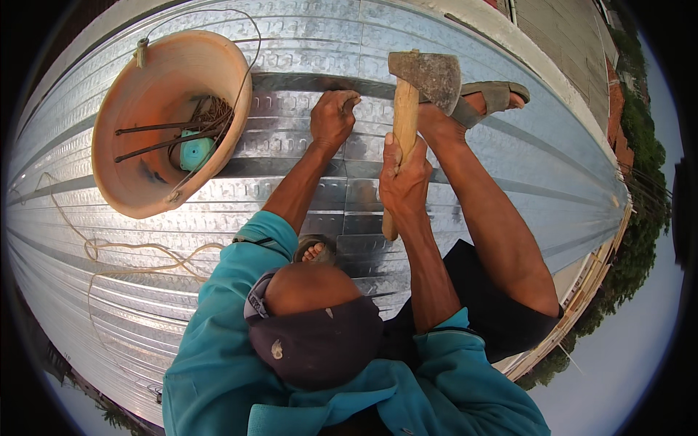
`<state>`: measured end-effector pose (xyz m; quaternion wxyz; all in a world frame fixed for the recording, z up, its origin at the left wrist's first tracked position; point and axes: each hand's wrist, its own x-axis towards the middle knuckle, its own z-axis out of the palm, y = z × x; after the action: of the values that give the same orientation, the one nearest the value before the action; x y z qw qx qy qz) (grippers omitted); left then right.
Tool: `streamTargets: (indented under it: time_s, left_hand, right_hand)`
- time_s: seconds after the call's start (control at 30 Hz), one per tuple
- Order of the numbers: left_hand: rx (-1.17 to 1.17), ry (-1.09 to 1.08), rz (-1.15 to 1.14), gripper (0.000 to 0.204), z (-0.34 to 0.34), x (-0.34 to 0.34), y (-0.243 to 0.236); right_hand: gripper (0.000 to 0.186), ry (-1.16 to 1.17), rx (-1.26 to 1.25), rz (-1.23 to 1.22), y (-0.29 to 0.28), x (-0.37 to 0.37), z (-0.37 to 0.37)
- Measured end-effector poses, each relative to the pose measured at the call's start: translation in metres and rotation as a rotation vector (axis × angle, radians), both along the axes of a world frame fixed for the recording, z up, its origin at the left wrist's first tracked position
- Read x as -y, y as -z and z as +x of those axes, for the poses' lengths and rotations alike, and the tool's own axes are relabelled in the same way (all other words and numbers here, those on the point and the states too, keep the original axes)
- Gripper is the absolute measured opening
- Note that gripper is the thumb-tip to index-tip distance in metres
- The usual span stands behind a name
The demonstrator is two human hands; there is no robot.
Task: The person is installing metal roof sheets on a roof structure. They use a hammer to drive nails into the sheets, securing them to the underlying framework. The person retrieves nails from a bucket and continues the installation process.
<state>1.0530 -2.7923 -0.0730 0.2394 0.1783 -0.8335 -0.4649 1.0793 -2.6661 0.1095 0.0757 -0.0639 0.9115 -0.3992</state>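
Note:
My right hand (406,174) is wrapped round the wooden handle of a hatchet (429,78). Its worn grey head is uppermost, with the broad blade toward the right, and the handle's butt sticks out below my fist. My left hand (334,120) rests low over the shiny ribbed metal decking (291,142), beside a dark groove. Its fingers are pinched together, and whatever they may hold is too small to make out. A gap lies between the hatchet head and my left hand.
Left of my left hand stands an orange-brown bucket (116,102) with a wire handle. Inside are two dark metal rods (149,128), rusty tangled pieces (211,110) and a turquoise object (195,151). Thin rope (91,248) trails over the decking. My sandalled foot (502,96) is at right; a pale ledge (542,76) lies beyond.

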Motion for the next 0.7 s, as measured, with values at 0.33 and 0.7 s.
streamTargets:
  time_s: [0.33,0.7]
  left_hand:
    - [0.0,-0.012,-0.057,0.012,0.002,0.0,0.002]
    - [0.038,-0.019,-0.134,0.012,-0.004,-0.002,0.003]
  right_hand:
    - [0.04,-0.058,0.137,0.209,0.044,-0.008,0.023]
    - [0.04,-0.132,0.19,0.377,0.052,-0.009,0.01]
